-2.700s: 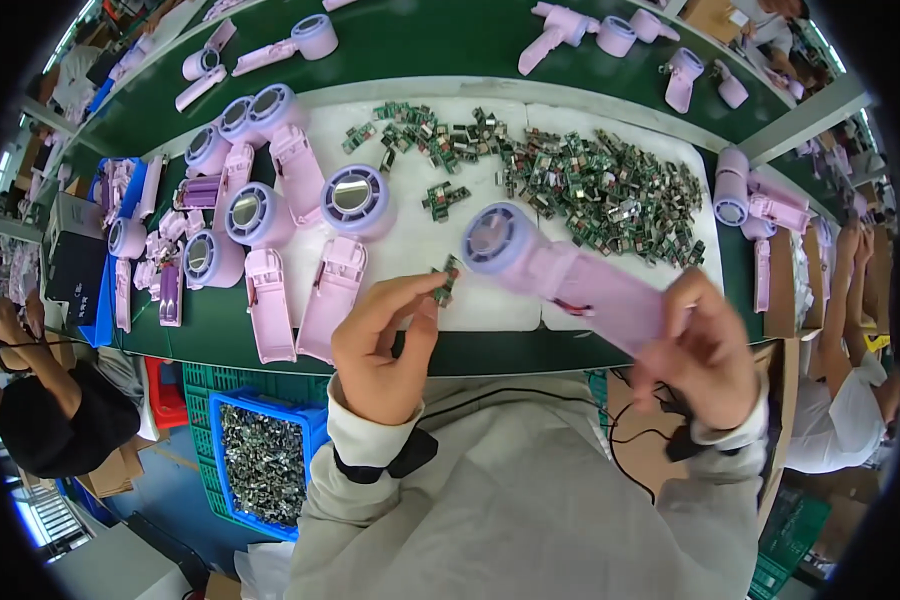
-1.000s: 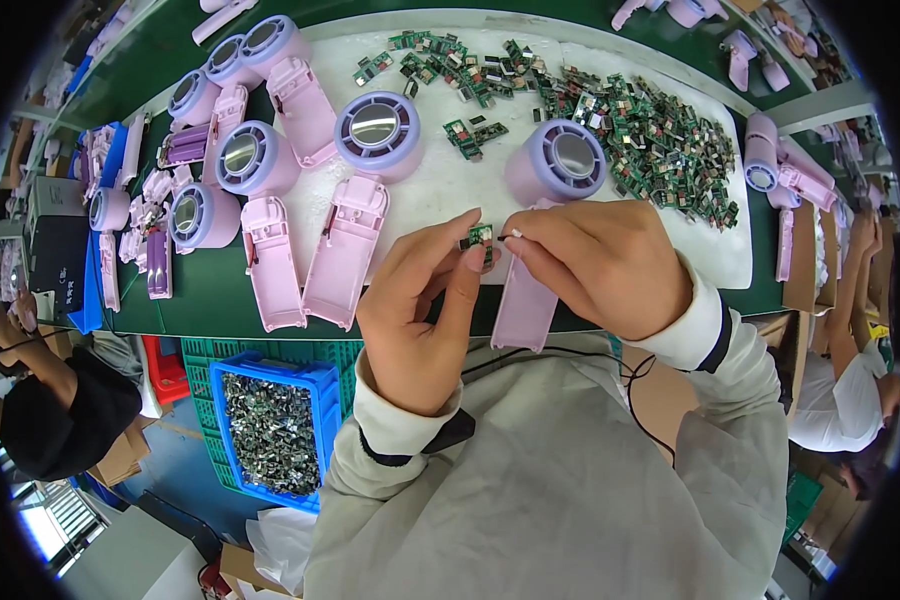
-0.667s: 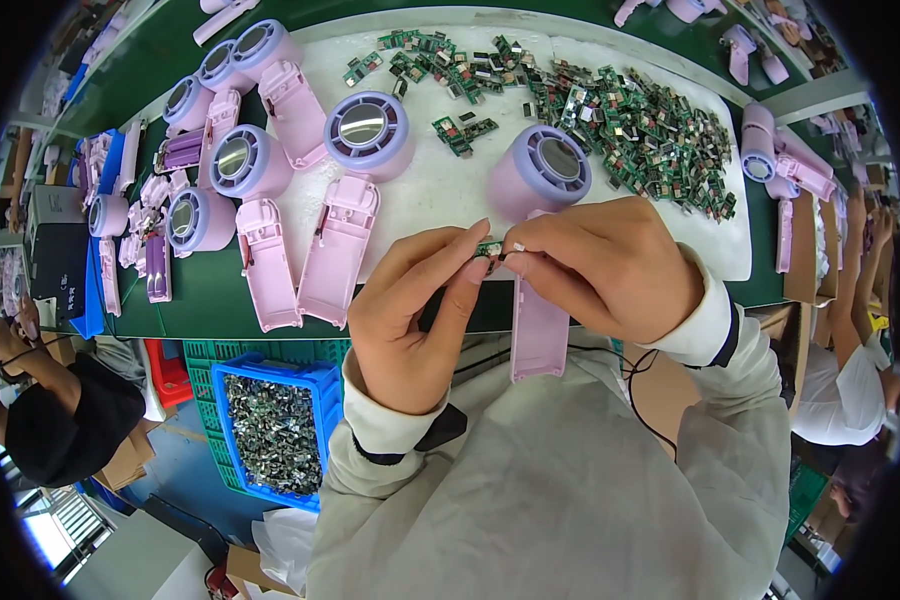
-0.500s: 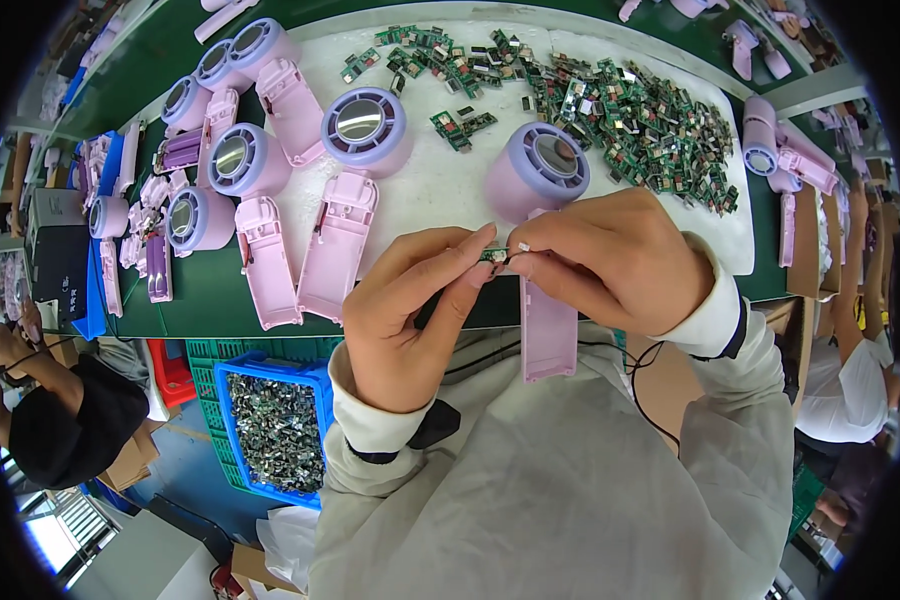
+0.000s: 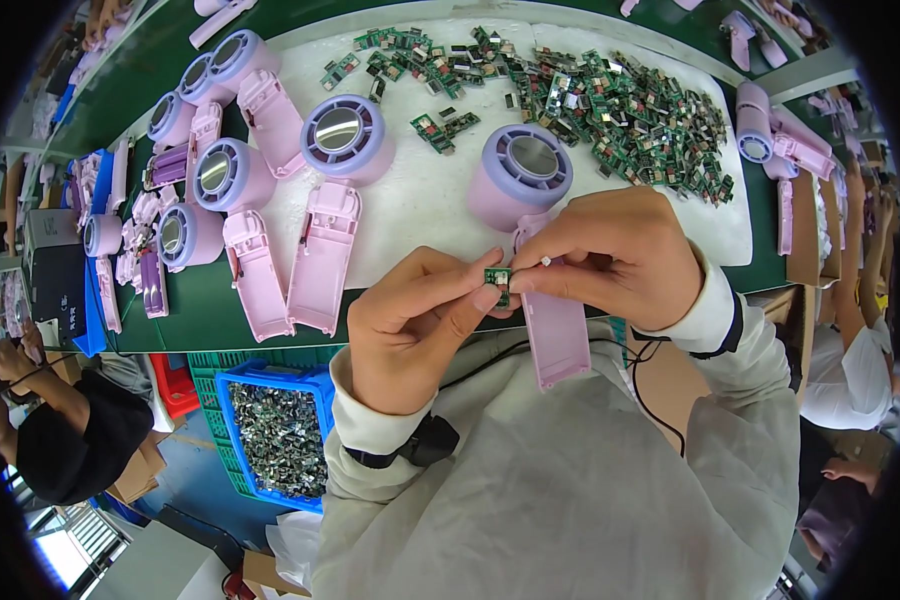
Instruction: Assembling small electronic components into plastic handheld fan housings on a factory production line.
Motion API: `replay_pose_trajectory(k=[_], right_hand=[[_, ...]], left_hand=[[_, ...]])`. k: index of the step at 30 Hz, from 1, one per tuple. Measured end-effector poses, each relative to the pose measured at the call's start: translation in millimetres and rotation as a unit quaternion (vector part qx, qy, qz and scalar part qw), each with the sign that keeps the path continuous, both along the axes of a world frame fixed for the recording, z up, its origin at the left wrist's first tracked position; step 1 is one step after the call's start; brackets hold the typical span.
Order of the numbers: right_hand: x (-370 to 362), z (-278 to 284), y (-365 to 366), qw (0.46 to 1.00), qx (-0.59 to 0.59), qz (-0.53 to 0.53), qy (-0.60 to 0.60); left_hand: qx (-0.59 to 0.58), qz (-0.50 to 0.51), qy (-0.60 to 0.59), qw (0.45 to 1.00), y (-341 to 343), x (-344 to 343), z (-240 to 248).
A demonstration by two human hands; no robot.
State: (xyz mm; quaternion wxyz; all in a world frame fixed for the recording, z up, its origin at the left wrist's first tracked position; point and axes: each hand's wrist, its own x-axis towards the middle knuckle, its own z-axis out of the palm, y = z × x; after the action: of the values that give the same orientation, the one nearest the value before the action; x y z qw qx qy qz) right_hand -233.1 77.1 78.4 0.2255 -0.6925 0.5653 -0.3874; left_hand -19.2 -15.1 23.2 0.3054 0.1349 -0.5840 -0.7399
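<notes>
My left hand (image 5: 410,325) pinches a small green circuit board (image 5: 497,280) between thumb and fingertips, its face turned up. Close beside it, my right hand (image 5: 615,260) is closed, with a small white plug (image 5: 545,261) showing between thumb and forefinger; any wire behind it is hidden by the fingers. The right fingertips come up against the board's edge. Beneath and behind the hands lies a handheld fan (image 5: 520,180) with a pink body and lavender ring. Its open pink handle shell (image 5: 558,345) reaches toward me past the table's edge.
Several similar pink fans (image 5: 345,135) and open handles stand to the left. A heap of circuit boards (image 5: 630,115) covers the white mat's (image 5: 420,200) far right. Below the table is a blue crate (image 5: 270,430) of small parts. Other people work at both sides.
The circuit board has turned so its face shows, and sits slightly lower. The white plug has shifted right and down with my right fingers. The handle shell has swung slightly right.
</notes>
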Motion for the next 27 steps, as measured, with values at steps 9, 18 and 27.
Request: replay_pose_trajectory(k=[9,18,27], right_hand=[[-2,-15,4,0.999,0.015,-0.001,-0.043],[9,2,7,0.989,0.088,-0.088,-0.081],[10,-7,3,0.996,-0.04,-0.063,-0.053]], left_hand=[[-0.04,0.024,-0.038,0.998,5,0,-3],[-0.05,0.093,-0.043,0.994,15,-10,-3],[0.018,0.168,-0.023,0.985,23,-14,-6]])
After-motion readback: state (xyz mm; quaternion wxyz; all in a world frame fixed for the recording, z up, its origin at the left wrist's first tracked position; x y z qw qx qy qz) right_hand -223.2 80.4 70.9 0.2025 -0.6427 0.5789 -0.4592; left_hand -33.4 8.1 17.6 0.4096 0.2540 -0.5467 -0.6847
